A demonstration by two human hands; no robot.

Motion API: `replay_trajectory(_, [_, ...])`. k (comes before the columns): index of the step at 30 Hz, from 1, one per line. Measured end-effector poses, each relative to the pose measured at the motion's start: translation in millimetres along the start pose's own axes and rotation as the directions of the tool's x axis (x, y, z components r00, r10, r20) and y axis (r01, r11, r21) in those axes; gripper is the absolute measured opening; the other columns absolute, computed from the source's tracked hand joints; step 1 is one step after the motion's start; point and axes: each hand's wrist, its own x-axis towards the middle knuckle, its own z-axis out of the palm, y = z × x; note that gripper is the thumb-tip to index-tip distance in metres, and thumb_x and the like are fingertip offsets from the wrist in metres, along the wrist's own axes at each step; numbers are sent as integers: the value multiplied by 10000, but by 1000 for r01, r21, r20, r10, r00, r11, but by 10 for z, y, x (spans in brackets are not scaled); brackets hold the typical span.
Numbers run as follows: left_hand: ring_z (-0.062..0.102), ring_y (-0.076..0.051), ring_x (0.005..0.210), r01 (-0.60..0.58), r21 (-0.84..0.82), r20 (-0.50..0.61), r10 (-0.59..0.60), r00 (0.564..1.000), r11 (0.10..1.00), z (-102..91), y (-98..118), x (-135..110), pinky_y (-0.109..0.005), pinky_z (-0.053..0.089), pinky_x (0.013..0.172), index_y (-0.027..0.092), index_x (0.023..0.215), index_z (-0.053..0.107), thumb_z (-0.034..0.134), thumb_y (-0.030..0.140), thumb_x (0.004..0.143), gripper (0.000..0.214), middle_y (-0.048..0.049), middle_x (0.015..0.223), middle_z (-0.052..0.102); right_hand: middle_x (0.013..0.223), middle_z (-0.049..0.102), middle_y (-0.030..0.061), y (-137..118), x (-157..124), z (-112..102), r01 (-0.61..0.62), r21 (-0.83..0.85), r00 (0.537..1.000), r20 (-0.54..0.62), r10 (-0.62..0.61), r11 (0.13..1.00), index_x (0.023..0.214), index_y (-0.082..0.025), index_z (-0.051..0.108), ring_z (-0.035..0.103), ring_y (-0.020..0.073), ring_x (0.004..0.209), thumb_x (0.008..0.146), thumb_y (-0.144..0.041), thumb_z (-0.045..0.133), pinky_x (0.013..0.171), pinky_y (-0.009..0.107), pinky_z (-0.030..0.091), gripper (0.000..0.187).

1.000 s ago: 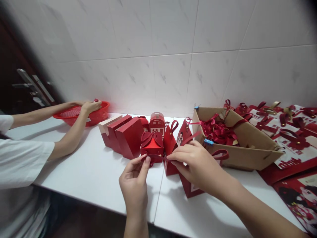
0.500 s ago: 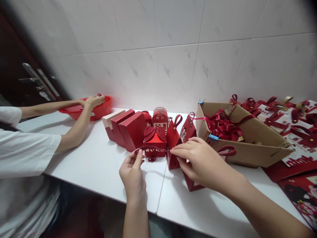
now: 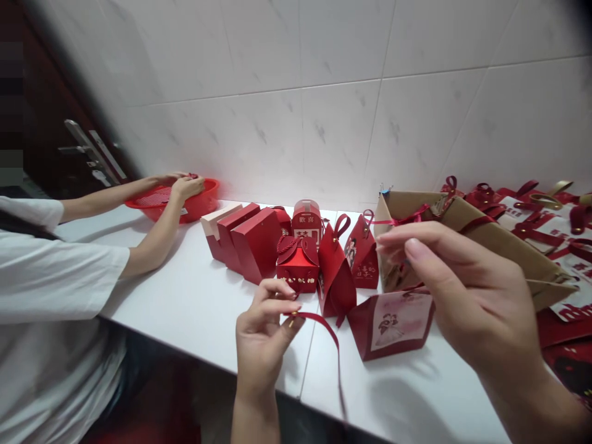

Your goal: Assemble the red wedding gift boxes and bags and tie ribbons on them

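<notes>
My left hand (image 3: 263, 330) pinches one end of a dark red ribbon (image 3: 329, 336), which arcs to the right and hangs down past the table's front edge. My right hand (image 3: 467, 290) is raised close to the camera with fingers loosely spread and nothing in them. It hovers above a red paper gift bag (image 3: 391, 322) lying on its side on the white table (image 3: 194, 308). Just behind my left hand stands a small red box with a bow (image 3: 298, 266) and an upright red bag (image 3: 335, 271).
A row of red gift boxes (image 3: 243, 240) stands at mid-table. A cardboard box (image 3: 485, 228) of red ribbons sits to the right, with flat red-and-white bags (image 3: 550, 228) beyond it. At left, a person in a white shirt (image 3: 50, 290) has both hands at a red basket (image 3: 178, 200).
My right hand let go of the ribbon and lifted toward the camera. The ribbon now hangs from my left hand alone. The bag under my right hand came into full view.
</notes>
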Motion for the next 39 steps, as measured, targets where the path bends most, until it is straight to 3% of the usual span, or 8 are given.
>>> replay_trajectory(2, [570,-110,862,19,47,68,-22,997,999,51,63,-6,-216,488,797,286,834,771,760,163,758,145,-15,939,559,800,664,2,-46,-7,7,-148,58,970,203,133,987,878,-207,702,601,100,724,920,-283,578,628,195,473,151])
replay_trajectory(6, [565,-146,875,69,71,109,-76,991,995,171,158,-14,-255,494,795,275,810,775,773,203,746,96,-34,933,535,734,643,1,-30,-46,177,-518,136,706,625,333,844,914,-174,711,560,90,649,850,-371,670,566,190,438,211])
replay_trajectory(11, [563,-195,887,183,69,35,-185,982,981,227,201,-38,-318,510,777,257,769,764,761,226,750,36,-54,957,517,725,626,5,109,-80,379,-748,296,583,722,374,594,932,-136,724,542,79,665,735,-411,777,627,203,442,343])
replay_trajectory(18, [571,-230,963,218,71,28,-220,975,973,207,251,-65,-346,472,866,238,788,713,787,218,708,111,-52,989,540,648,583,-16,158,-62,365,-859,264,423,848,319,438,1049,-139,732,518,59,567,732,-357,792,548,193,426,389])
replay_trajectory(22, [568,-223,975,230,10,15,-230,973,973,237,249,-81,-325,452,877,238,872,660,813,225,674,250,-45,1016,545,619,585,-23,152,-76,364,-897,275,394,851,346,345,1002,-122,730,532,51,555,694,-308,828,511,168,408,372])
replay_trajectory(28, [534,-192,898,231,-34,34,-230,973,972,282,271,-90,-304,436,841,236,914,590,749,278,752,231,-31,917,530,619,600,-44,187,-95,337,-888,385,447,849,282,250,854,-141,641,539,39,492,696,-227,828,458,141,417,259])
replay_trajectory(32, [495,-164,805,286,-97,115,-275,955,953,259,303,-90,-261,416,756,209,825,591,610,391,867,187,-23,811,509,649,632,-34,201,-123,341,-866,413,485,832,270,281,817,-143,596,575,44,516,691,-197,827,482,136,451,269])
replay_trajectory(39, [426,-128,676,509,-150,238,-468,851,848,262,311,-123,-234,363,639,193,787,558,553,404,908,244,2,727,464,585,643,-23,174,-146,369,-877,340,436,860,265,340,763,-127,621,641,102,518,644,-209,850,527,204,496,271])
